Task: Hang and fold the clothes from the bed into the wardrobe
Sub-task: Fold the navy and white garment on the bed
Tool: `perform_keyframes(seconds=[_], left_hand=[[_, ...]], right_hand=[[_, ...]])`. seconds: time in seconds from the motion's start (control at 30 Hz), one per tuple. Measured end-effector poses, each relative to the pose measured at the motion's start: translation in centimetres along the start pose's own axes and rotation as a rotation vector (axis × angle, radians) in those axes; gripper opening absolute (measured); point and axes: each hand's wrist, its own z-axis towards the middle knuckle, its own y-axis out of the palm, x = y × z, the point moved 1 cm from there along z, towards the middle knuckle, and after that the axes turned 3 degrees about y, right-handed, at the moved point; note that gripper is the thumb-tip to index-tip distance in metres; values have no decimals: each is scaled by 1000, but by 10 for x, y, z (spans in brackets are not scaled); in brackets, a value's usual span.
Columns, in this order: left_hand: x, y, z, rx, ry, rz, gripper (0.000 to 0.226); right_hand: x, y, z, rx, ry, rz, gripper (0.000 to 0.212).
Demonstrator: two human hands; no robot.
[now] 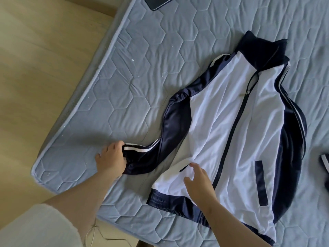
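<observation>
Head view: the jacket (222,122) lies flat, zipped, on the bed (142,59). The left hand (111,157) grips its sleeve (160,145) cuff; the right hand (200,180) rests loose-fingered on the front. Tugging the sleeve could drag the slick body askew. White, wrinkled front; navy, striped sleeves.

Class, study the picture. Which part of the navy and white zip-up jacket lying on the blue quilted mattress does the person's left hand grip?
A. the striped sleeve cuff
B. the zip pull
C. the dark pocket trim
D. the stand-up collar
A: the left hand has its fingers curled round the striped sleeve cuff at the end of the outstretched sleeve of the navy and white zip-up jacket.
</observation>
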Motion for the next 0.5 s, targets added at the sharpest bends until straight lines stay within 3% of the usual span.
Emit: perform_keyframes(seconds=[0.07,0.13,0.2,0.33,0.5], left_hand=[[-6,-3,4,-145,-31,89,55],[-12,-2,9,-241,-56,193,37],[-13,3,12,-244,-91,52,26],[-16,-5,3,9,-220,-616,18],[-37,-61,-8,228,-253,-801,10]], right_hand=[[-6,-1,2,9,-15,9,50],[-10,-1,6,14,-24,22,49],[-9,0,7,19,-9,24,49],[-4,8,-6,-12,29,7,49],[-21,1,-27,-15,4,22,44]])
